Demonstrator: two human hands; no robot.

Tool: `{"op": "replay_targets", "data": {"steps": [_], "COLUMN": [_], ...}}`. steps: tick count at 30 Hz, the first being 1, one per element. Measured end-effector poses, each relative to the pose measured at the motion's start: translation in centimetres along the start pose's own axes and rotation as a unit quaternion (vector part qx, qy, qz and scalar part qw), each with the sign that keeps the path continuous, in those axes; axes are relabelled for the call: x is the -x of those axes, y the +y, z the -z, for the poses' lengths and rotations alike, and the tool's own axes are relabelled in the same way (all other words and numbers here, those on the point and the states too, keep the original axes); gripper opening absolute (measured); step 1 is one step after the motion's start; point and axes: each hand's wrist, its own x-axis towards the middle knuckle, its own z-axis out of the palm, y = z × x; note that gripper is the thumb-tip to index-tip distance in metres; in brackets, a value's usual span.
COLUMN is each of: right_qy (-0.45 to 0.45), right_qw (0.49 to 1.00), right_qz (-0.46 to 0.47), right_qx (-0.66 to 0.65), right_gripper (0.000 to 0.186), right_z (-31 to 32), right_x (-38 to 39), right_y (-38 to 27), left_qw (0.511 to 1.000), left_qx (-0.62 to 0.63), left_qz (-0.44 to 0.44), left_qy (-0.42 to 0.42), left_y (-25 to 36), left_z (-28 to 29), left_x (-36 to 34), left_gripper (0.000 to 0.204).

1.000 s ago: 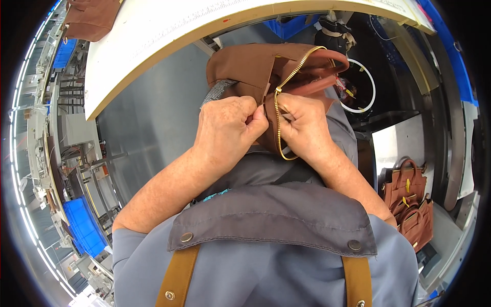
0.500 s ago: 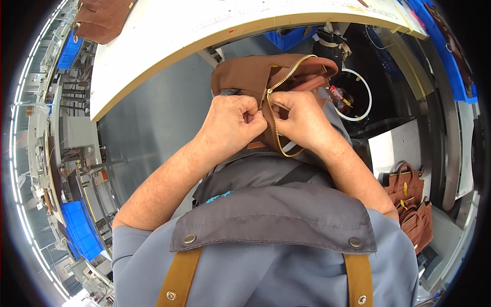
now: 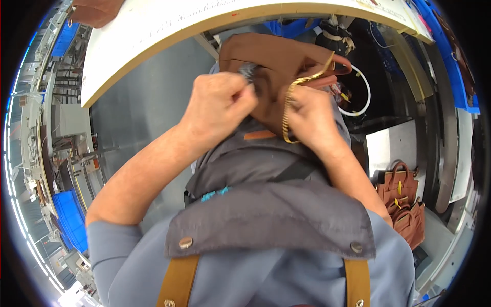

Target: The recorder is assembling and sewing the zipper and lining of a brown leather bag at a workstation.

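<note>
A brown handbag (image 3: 279,53) lies on my lap, over my dark grey apron (image 3: 255,158). Its gold-toothed zipper (image 3: 287,112) curves along the opening on the right side. My right hand (image 3: 313,115) is closed on the bag's edge beside the zipper; its fingertips are partly blurred. Left of the bag's opening, my left hand (image 3: 216,105) is raised in a closed fist, smeared by motion. A dark grey, blurred piece (image 3: 248,71) shows by its knuckles. What its fingers hold, if anything, cannot be made out.
A white worktable (image 3: 169,30) with a wooden edge curves across the far side, another brown bag (image 3: 97,11) at its left end. A white-rimmed round bin (image 3: 367,94) stands right of my lap. More brown bags (image 3: 401,197) lie lower right. Blue crates (image 3: 69,217) stand at the left.
My left hand has pulled away to the left from the zipper edge, where both hands were close together. The bag has shifted a little toward the table, its opening now less wide.
</note>
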Motion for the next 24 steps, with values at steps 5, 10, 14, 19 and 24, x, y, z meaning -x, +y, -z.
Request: {"op": "replay_targets", "data": {"steps": [5, 10, 14, 19, 24], "right_qy": [-0.063, -0.101, -0.085, -0.100, -0.101], "right_qw": [0.971, 0.964, 0.961, 0.957, 0.957], "right_qz": [-0.091, -0.087, -0.107, -0.116, -0.106], "right_qx": [-0.213, -0.229, -0.239, -0.247, -0.249], "right_gripper": [0.005, 0.009, 0.009, 0.009, 0.011], "right_z": [0.9, 1.7, 2.1, 2.6, 3.2], "right_x": [-0.2, -0.2, 0.2, 0.7, 1.0], "right_y": [0.7, 0.9, 1.0, 2.5, 2.1], "left_qw": [0.992, 0.968, 0.945, 0.802, 0.781], "left_qx": [0.101, 0.045, 0.023, -0.282, -0.256], "left_qz": [-0.072, -0.204, -0.274, -0.481, -0.505], "left_qy": [-0.023, -0.139, -0.178, -0.215, -0.264], "left_y": [2.1, 0.1, -0.4, 0.9, 0.6], "left_z": [-0.5, -0.7, -0.7, -0.3, -0.9], "left_x": [-2.1, -3.3, -5.3, -7.2, -8.0], "left_gripper": [0.008, 0.021, 0.016, 0.016, 0.014]}}
